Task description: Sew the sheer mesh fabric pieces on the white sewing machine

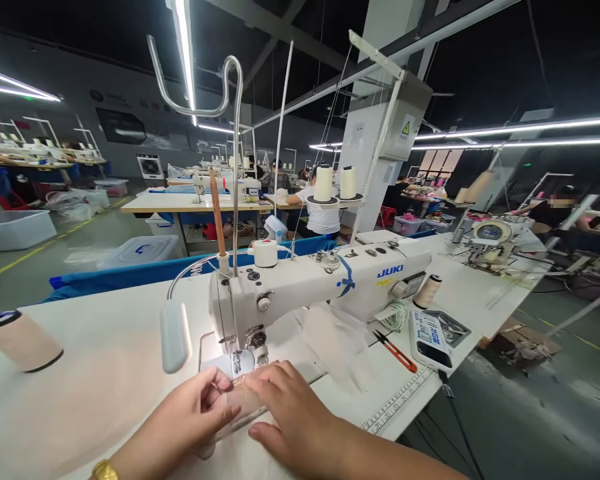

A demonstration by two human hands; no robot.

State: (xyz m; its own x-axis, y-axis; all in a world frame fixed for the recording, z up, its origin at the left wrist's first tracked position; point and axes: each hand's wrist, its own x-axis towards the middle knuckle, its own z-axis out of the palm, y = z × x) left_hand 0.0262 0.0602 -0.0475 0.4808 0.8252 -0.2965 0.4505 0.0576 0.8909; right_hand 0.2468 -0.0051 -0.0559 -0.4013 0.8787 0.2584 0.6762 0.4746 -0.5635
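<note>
Sheer fabric (243,399) lies between the hands, just in front of the presser foot (237,362); I have the left hand (193,413) at its side, fingers curled, though I cannot tell whether they pinch it; the right hand (300,415) rests on it, fingers nearly together, thumb apart; beyond stands the sewing machine (305,283), a lamp (174,337) at its left; orange-handled snips (399,353) lie rightward on the counter (130,303).

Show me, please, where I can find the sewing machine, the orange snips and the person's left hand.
Sewing machine (305,288): head view, on its white horizontal arm.
Orange snips (404,359): head view, on the orange handle.
Left hand (189,409): head view, on the back of the hand.
</note>
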